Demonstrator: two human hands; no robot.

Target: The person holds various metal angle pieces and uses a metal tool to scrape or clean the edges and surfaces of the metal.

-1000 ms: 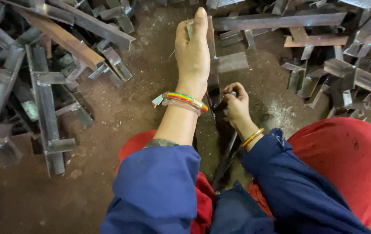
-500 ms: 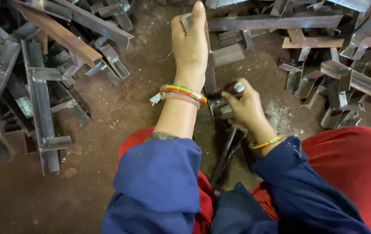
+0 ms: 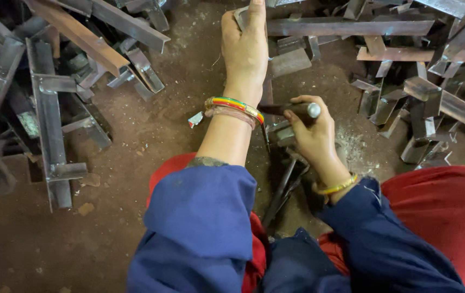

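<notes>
**Two hands working a metal strip on a dirt floor**

Head view: the left hand is reaching forward, fingers curled closed around the far end of a long metal strip that is running from that hand back toward the person's lap. A multicoloured bangle is sitting on the left wrist. The right hand is lying just right of the strip, fist closed around a short metal rod with a shiny round end; the rod is pointing left, its tip meeting the strip near the bangle. A yellow bangle is ringing the right wrist. Left of the strip, well apart, a pile of angle-iron pieces is lying on the floor; right of the strip another heap of cut metal pieces is lying. Blue sleeves and red trousers are showing at the bottom.
</notes>
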